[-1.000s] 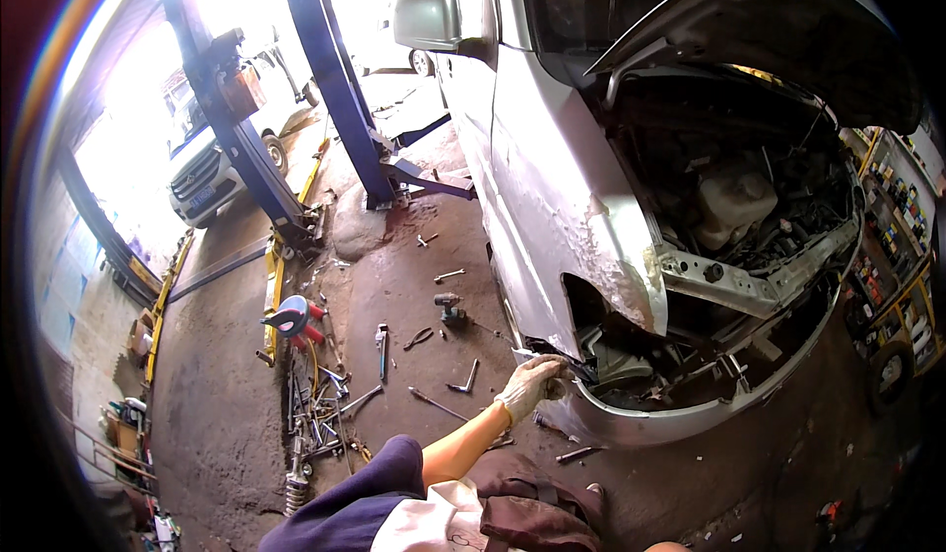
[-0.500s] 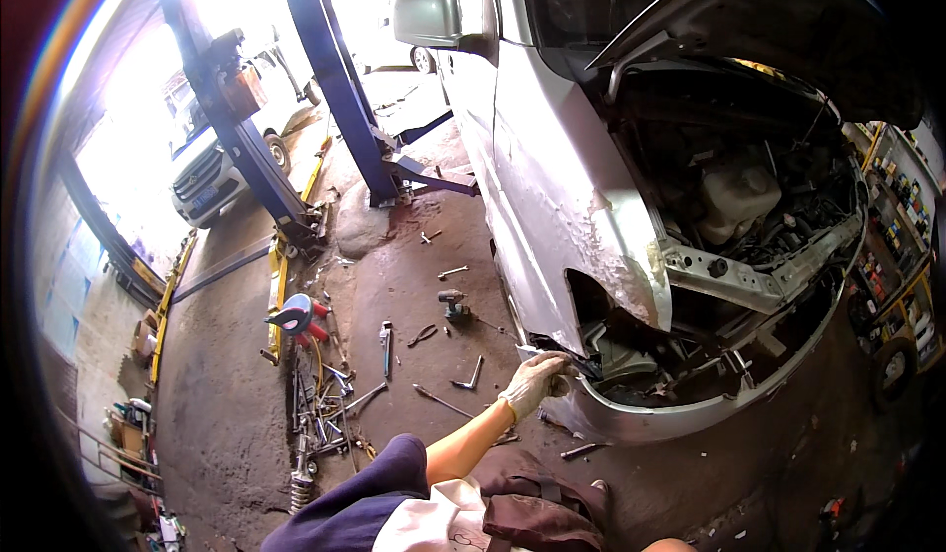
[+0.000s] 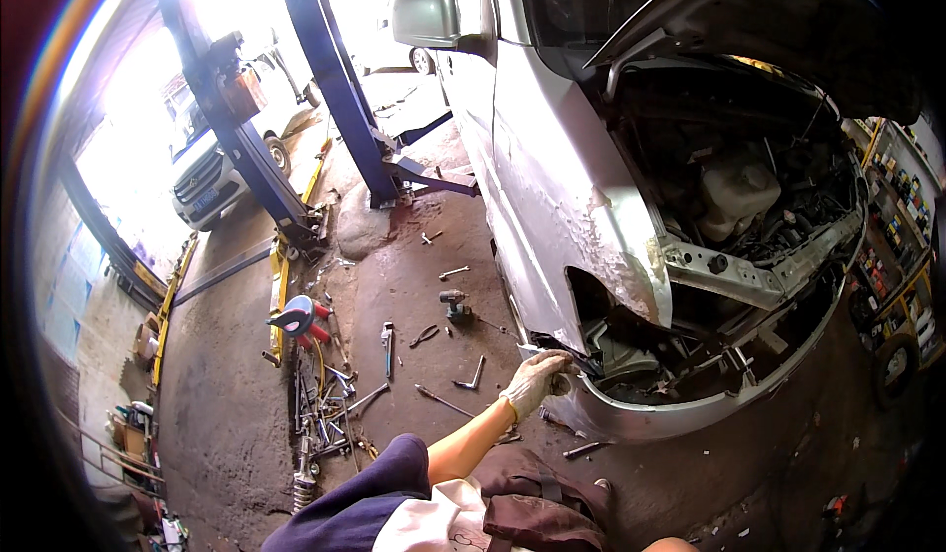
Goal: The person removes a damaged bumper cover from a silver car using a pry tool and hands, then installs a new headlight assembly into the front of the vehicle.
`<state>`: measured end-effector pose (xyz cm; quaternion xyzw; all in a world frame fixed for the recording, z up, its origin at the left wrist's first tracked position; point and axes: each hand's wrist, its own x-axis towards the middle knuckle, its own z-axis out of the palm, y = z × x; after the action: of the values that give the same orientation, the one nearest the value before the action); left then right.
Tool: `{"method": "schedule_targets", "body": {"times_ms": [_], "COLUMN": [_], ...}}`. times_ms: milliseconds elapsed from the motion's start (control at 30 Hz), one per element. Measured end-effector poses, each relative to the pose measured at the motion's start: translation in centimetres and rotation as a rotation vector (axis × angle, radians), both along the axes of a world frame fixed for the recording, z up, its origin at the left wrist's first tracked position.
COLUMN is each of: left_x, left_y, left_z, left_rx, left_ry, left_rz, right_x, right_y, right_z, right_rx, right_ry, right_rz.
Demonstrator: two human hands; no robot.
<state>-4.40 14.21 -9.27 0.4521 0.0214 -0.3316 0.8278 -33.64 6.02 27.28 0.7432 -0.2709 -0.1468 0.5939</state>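
My left hand (image 3: 538,380), in a pale work glove, is closed at the near end of the silver front bumper (image 3: 680,416). Its fingers curl round the bumper's upper corner, just below the dented silver fender (image 3: 581,207); the fingertips are partly hidden. Peeling, rough paint covers the fender's front part, and a dark headlight opening lies inside it. The bumper hangs apart from the bodywork along a gap. My right hand is out of sight; only a sliver of skin shows at the lower edge.
The raised hood (image 3: 759,30) stands over the engine bay. On the floor lie a cordless driver (image 3: 454,306), pliers (image 3: 424,335), an adjustable wrench (image 3: 387,347) and a heap of wrenches (image 3: 325,409). Blue lift posts (image 3: 335,79) stand left, shelves (image 3: 902,246) right.
The view has shifted very slightly. My left hand keeps its place on the bumper's corner.
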Motion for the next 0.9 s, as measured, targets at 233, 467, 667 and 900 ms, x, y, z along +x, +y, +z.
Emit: {"method": "schedule_targets", "body": {"times_ms": [233, 467, 667, 900], "left_x": [0.1, 0.1, 0.1, 0.6], "left_y": [0.3, 0.1, -0.1, 0.2], "left_z": [0.4, 0.2, 0.1, -0.5], "left_rx": [0.002, 0.008, 0.003, 0.124], "left_ry": [-0.030, -0.009, -0.006, -0.076], "left_rz": [-0.058, -0.016, -0.002, -0.032], "right_x": [-2.6, -3.5, 0.5, 6.1], "right_y": [-2.8, -4.9, -4.8, -5.1], "right_z": [-1.8, -4.3, -5.0, -7.0], "right_rx": [0.523, 1.363, 2.192, 2.618], "right_ry": [-0.389, -1.456, -1.948, -2.090], "right_rz": [-0.249, 0.214, 1.227, 1.268]}}
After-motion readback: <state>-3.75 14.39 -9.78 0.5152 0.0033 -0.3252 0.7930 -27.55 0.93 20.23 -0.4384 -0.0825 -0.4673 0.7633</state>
